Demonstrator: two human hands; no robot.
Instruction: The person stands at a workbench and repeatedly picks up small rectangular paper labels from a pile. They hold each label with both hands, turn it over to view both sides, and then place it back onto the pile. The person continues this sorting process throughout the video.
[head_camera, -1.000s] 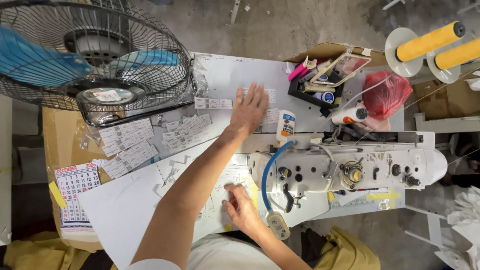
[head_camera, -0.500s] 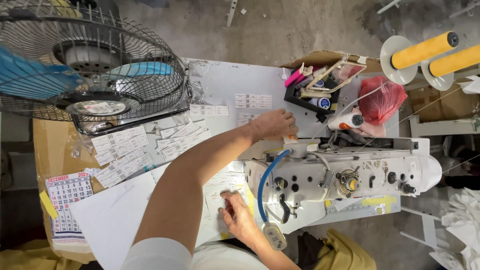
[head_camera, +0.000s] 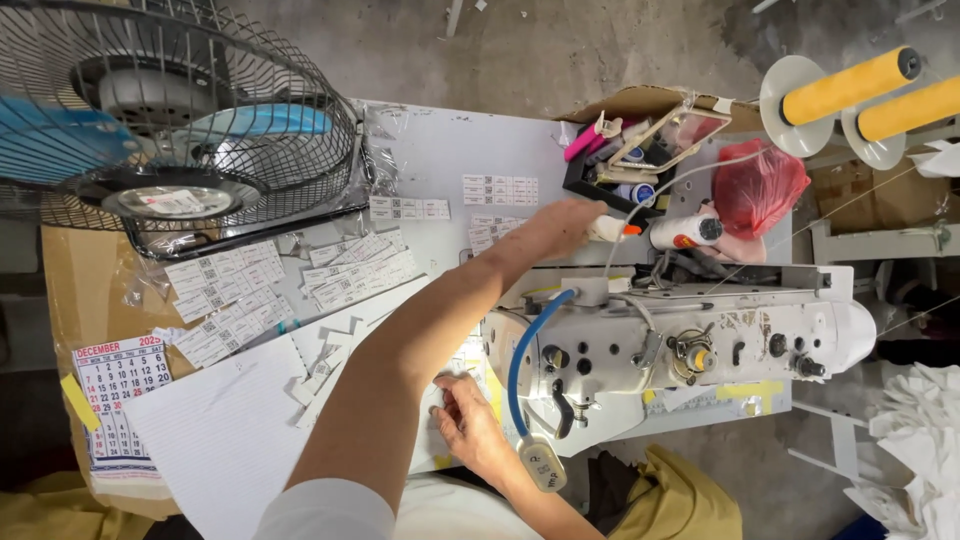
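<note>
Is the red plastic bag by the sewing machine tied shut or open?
Cannot tell: the red plastic bag looks bunched and full, but its mouth is not clearly visible.

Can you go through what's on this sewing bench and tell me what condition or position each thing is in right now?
left hand: stretched out, on a small white bottle with an orange tip
right hand: flat on paper near the table edge
fan: blades blurred, apparently spinning
sewing machine: lying across the table, blue tube looped in front
red bag: bunched, closed
yellow thread cones: lying sideways
label strips: spread loose
</note>
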